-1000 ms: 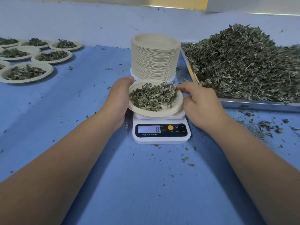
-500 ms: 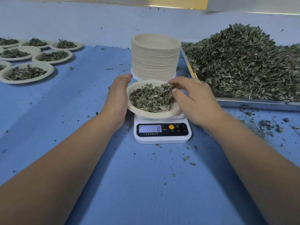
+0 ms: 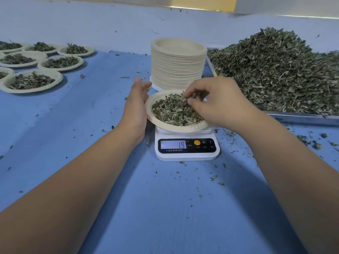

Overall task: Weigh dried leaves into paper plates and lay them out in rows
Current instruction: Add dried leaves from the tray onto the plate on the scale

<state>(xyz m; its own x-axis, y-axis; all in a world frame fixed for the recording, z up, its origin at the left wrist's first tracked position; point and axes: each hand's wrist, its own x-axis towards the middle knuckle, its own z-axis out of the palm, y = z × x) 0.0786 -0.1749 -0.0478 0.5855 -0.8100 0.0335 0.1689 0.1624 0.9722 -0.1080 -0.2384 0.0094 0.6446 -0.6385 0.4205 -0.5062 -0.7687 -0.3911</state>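
Observation:
A paper plate [image 3: 166, 127] holding dried leaves [image 3: 174, 111] sits on a small white scale [image 3: 187, 151] whose display reads 19. My left hand [image 3: 136, 109] lies flat against the plate's left rim, fingers straight. My right hand [image 3: 218, 105] reaches over the plate from the right and pinches a few leaves at the pile's far side. A tall stack of empty paper plates [image 3: 178, 65] stands just behind the scale. A big heap of dried leaves [image 3: 278, 70] fills a metal tray [image 3: 300, 119] on the right.
Several filled paper plates [image 3: 31, 81] lie in rows at the far left on the blue table [image 3: 165, 208]. Loose leaf bits [image 3: 310, 142] are scattered around the scale and in front of the tray. A pale wall runs behind the table.
My right hand moved from the plate's right rim up over the leaves and pinched some. The left hand straightened beside the rim. The scale reading went from 8 to 19.

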